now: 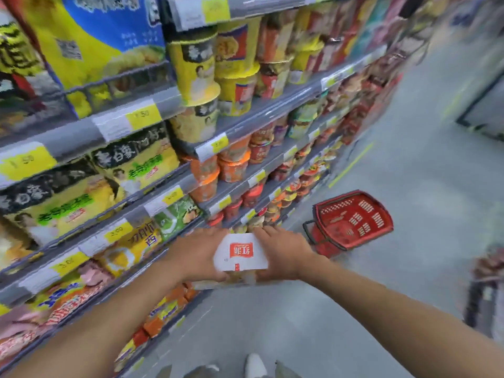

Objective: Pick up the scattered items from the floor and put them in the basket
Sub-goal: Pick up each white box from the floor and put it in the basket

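White packet (241,255) with a red label, gripped from two sides in the air in front of the shelves (272,105). Left hand (196,255) curled round its left edge, right hand (283,253) curled round its right edge, fingers on top. Red basket (354,219) on the grey floor (409,173) just beyond the right hand, tilted, open side toward the camera, close to the lowest rows of noodle cups (234,165). Packet not yet in it.

A supermarket aisle was shown. Long tiered shelves (275,103) were packed with rows of instant-noodle cups (196,75) and bagged packets (131,165), and yellow price labels (143,115) were fixed along the shelf edges. A red plastic shopping basket (354,222) was set on the grey floor (409,186) near the lowest shelf
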